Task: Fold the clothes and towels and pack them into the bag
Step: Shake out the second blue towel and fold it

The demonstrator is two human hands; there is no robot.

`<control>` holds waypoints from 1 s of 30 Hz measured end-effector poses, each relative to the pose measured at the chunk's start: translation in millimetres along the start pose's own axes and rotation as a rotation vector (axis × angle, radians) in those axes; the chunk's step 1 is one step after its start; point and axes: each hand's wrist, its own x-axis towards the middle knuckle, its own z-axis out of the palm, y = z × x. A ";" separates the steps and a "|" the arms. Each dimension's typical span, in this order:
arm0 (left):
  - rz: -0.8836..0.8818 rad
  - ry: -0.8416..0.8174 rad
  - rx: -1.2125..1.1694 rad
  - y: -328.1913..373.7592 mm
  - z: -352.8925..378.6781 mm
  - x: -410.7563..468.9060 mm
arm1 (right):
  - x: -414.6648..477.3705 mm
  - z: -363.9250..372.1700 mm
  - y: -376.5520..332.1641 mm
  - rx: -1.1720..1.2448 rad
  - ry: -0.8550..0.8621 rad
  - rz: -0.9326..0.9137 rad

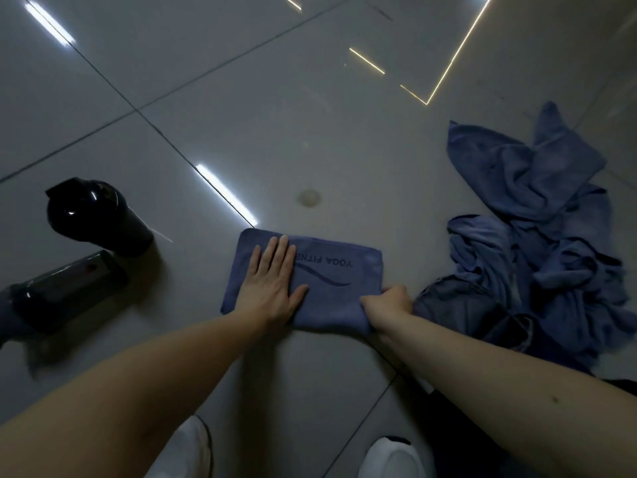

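Blue towel (331,281), folded, flat on the floor (310,132), pinned under flat, outspread left hand (272,281); near right corner pinched in curled right hand (389,300). Likely risks: layers sliding apart on glossy tile if lifted one-handed; corner snagging unfolded heap (537,236) just beside.

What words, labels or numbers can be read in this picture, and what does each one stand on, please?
"YOGA FITNE": printed upside down to the camera on the folded blue towel; the rest is hidden under the left hand.
Dark bottle lying on the floor: a small reddish mark, too blurred to read.
No other text is visible.
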 end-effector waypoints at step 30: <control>-0.150 0.128 -0.436 126.3 -9.4 -41.1 | 23.4 -30.7 -38.0 0.213 -0.189 -0.012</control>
